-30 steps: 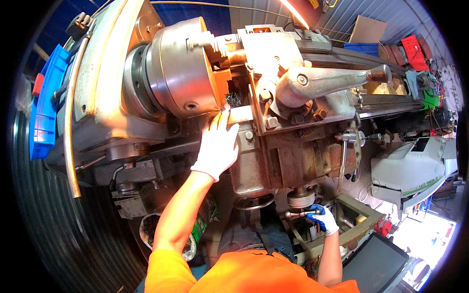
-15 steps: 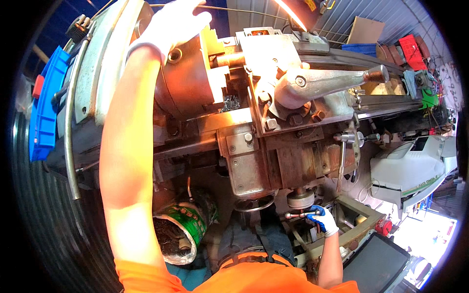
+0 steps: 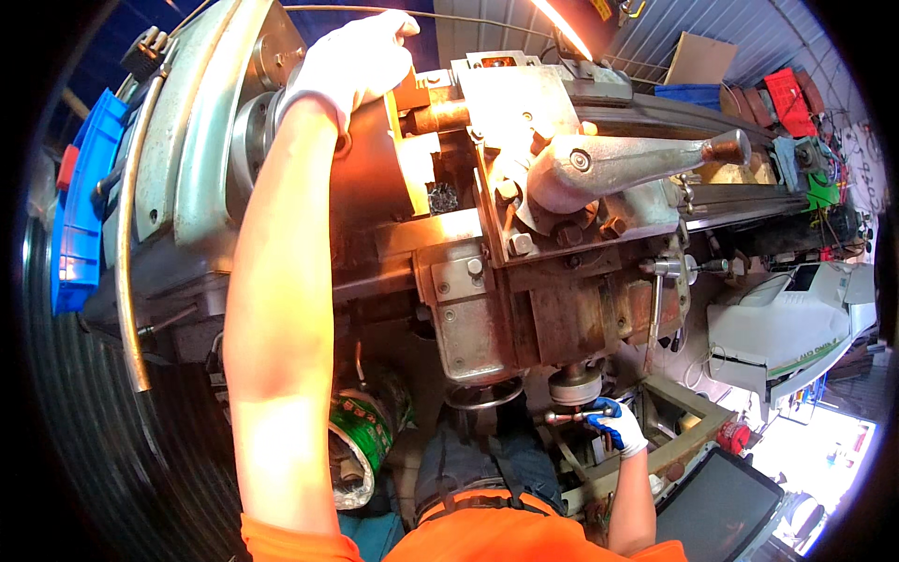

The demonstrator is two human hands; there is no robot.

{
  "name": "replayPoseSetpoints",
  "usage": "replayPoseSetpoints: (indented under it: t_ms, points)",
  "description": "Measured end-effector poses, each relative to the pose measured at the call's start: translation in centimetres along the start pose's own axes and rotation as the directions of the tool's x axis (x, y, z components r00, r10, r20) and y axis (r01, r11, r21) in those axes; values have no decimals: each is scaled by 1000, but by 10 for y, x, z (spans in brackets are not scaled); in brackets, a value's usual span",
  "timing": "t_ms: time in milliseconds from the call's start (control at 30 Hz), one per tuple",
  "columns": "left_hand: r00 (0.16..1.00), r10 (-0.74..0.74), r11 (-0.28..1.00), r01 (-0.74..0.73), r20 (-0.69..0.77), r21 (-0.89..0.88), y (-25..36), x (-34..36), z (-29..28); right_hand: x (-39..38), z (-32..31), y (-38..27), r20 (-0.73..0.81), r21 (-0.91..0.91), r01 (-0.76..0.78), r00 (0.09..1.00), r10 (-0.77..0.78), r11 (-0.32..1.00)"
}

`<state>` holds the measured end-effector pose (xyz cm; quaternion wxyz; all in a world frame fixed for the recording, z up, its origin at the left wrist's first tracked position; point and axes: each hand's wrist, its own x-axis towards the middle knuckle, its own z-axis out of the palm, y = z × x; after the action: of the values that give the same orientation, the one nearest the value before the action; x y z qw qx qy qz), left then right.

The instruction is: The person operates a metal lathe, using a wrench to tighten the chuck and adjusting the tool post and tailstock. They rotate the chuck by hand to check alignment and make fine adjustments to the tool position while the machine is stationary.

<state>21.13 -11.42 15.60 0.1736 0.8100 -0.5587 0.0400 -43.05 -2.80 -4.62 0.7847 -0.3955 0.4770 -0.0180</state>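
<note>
My left hand [image 3: 361, 61], in a white glove, reaches up over the lathe chuck [image 3: 365, 178] and rests on its top with the fingers stretched out. My forearm hides part of the chuck and the headstock. Low on the right, my right hand [image 3: 620, 426], in a white and blue glove, is closed around a ball-ended crank handle [image 3: 573, 416] below a round dial collar [image 3: 574, 386]. Beside the chuck stands the tool post with its long clamp lever [image 3: 637, 161]. Metal chips [image 3: 443, 198] lie between chuck and carriage.
A handwheel [image 3: 483, 393] sits at the carriage front. Below it, a green and white sack [image 3: 361, 436] stands on the floor. A blue bin [image 3: 84, 215] is at far left, a lit lamp [image 3: 567, 33] overhead. A metal frame [image 3: 688, 407] and dark panel [image 3: 721, 506] lie at lower right.
My left hand and forearm have shifted right and slightly nearer over the chuck. More of the headstock shows behind the arm. My right hand stays on the crank handle.
</note>
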Motion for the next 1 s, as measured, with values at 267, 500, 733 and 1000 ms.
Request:
replayPoseSetpoints:
  t_ms: [267, 500, 733, 1000]
  points:
    - [891, 214, 959, -112, -401, 262, 60, -98, 10, 6, -7, 7, -17, -73, -46, 999, 45, 996]
    - [954, 116, 979, -63, -278, 192, 86, -192, 51, 3, 4, -9, -5, -119, -36, 999, 35, 992]
    - [998, 32, 979, -44, 62, 200, 90, -240, 105, 1, 5, -9, -25, -112, -29, 999, 26, 993]
    - [950, 166, 969, -208, -264, -137, 97, -192, 11, 2, 7, -7, -53, -120, -55, 997, 49, 991]
